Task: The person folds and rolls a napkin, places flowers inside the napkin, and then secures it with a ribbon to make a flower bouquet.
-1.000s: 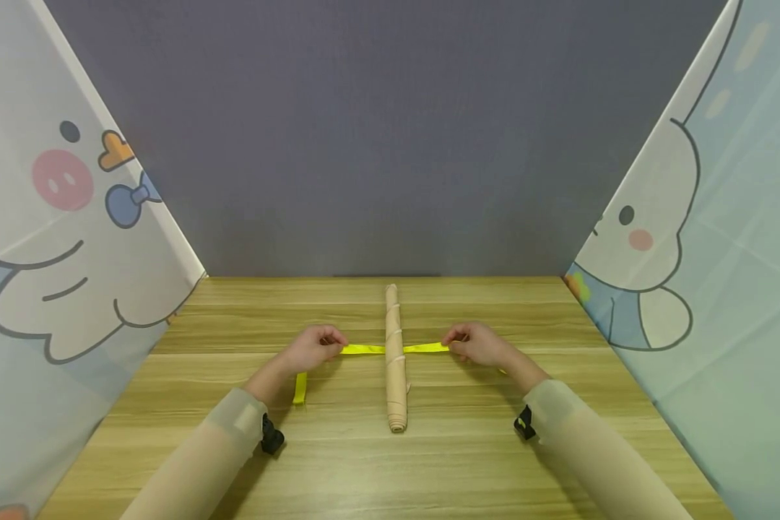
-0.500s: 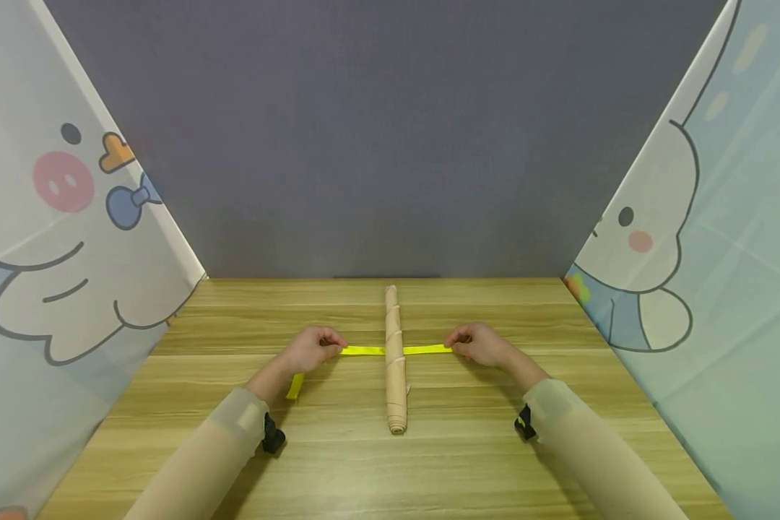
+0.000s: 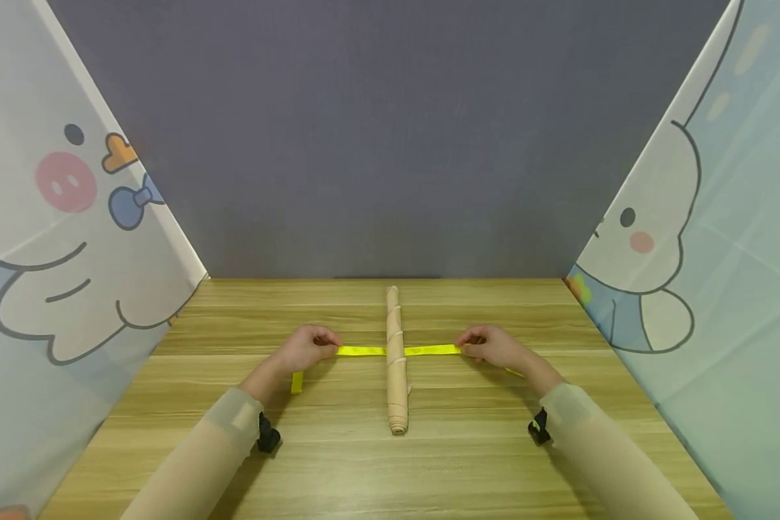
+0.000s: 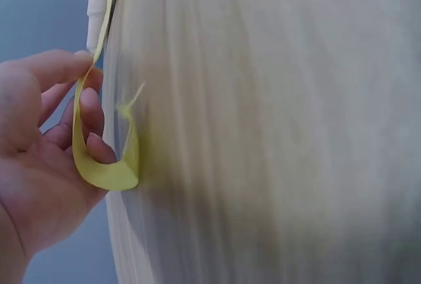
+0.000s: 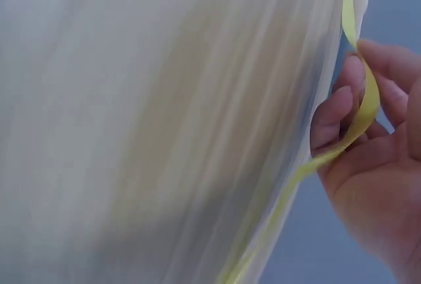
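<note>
A beige rolled-up sheet (image 3: 397, 390) lies lengthwise at the middle of the table, its spiral end towards me. Crossing beneath it is a yellow ribbon (image 3: 432, 350), stretched out to both sides. My left hand (image 3: 308, 349) pinches the ribbon left of the roll between thumb and fingertips; my right hand (image 3: 496, 347) does the same on the right. In the left wrist view, the loose tail of the ribbon (image 4: 108, 177) curves down past the palm. The right wrist view shows the other tail of the ribbon (image 5: 370, 106) trailing across the fingers towards the table.
The wood-grain table (image 3: 390, 477) runs back to a dark grey panel (image 3: 390, 144). Cartoon-printed cloths stand on the left (image 3: 91, 289) and right (image 3: 741, 289). A small black device sits at each wrist.
My right hand has moved outward to the right and the left hand slightly left, so a longer stretch of ribbon shows between them. The roll stays in place.
</note>
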Tool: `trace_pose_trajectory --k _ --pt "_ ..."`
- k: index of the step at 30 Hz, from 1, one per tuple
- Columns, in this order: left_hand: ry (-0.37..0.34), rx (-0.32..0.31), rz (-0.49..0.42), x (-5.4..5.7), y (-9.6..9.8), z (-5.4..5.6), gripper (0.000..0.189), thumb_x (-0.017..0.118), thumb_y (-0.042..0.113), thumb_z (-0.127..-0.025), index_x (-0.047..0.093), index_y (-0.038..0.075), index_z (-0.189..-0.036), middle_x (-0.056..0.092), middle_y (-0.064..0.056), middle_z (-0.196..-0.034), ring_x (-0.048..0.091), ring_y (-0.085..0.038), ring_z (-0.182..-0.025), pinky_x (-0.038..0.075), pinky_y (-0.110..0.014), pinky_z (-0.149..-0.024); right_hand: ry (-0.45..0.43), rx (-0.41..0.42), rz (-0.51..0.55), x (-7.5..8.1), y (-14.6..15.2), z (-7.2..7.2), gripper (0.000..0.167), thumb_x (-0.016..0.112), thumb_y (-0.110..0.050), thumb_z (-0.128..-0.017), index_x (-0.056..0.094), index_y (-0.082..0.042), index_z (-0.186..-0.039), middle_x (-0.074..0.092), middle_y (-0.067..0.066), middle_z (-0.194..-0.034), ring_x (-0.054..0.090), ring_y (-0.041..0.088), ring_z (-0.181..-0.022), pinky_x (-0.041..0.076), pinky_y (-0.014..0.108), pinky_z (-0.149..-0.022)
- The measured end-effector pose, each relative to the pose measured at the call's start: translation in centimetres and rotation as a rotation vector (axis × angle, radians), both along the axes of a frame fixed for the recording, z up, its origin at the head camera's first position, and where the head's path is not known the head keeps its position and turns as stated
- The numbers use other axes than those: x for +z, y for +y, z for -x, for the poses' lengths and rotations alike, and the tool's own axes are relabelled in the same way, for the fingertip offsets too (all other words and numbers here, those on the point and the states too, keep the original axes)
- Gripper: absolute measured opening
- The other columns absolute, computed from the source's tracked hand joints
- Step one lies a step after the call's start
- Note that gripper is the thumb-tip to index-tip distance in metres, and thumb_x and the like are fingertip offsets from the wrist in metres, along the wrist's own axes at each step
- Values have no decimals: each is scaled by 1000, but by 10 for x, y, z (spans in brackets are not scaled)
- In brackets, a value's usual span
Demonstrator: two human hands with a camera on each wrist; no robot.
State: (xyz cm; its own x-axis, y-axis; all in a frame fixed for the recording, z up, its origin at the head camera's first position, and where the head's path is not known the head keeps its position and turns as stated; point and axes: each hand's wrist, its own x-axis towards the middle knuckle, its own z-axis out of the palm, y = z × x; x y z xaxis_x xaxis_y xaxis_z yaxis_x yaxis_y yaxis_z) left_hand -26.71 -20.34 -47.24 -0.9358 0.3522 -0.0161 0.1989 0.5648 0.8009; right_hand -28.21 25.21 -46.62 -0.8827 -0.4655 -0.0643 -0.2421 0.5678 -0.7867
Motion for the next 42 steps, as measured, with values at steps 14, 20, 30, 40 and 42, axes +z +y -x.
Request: trace_pose_trajectory --k 14,20,30,40,42 --pt "23 -42 54 4 -16 1 15 71 4 -102 82 6 -112 78 -13 -119 67 -19 -104 56 -33 -89 -48 35 74 7 50 -6 29 70 -5 -102 72 8 -128 72 23 -109 61 13 -81 54 27 -69" --pt "20 -36 71 7 -25 0 18 70 2 -100 82 6 -112 77 -13 -122 66 -20 -104 55 -35 -88 -14 5 46 10 67 -5 32 72 -3 -98 72 9 -128 73 23 -113 63 10 -88 56 25 -75" --pt "33 -107 66 16 -45 -9 21 66 -3 -98 80 -1 -113 73 -23 -129 65 -21 -105 54 -32 -83 -13 -12 26 13 85 -7 34 72 -7 -101 71 9 -131 74 19 -114 67 10 -93 61 26 -80" --pt "68 -61 133 17 -59 -7 22 66 -1 -96 83 2 -111 77 -19 -124 65 -19 -103 52 -27 -83 1 -10 -54 18 93 -7 30 73 -10 -101 74 6 -126 77 19 -116 63 6 -91 55 24 -79" --pt "73 -40 130 16 -59 -6 24 67 -1 -95 83 2 -113 78 -20 -124 64 -19 -101 51 -27 -81 21 -22 -78 20 94 -7 29 74 -12 -101 75 5 -125 78 17 -114 63 5 -89 54 24 -78"
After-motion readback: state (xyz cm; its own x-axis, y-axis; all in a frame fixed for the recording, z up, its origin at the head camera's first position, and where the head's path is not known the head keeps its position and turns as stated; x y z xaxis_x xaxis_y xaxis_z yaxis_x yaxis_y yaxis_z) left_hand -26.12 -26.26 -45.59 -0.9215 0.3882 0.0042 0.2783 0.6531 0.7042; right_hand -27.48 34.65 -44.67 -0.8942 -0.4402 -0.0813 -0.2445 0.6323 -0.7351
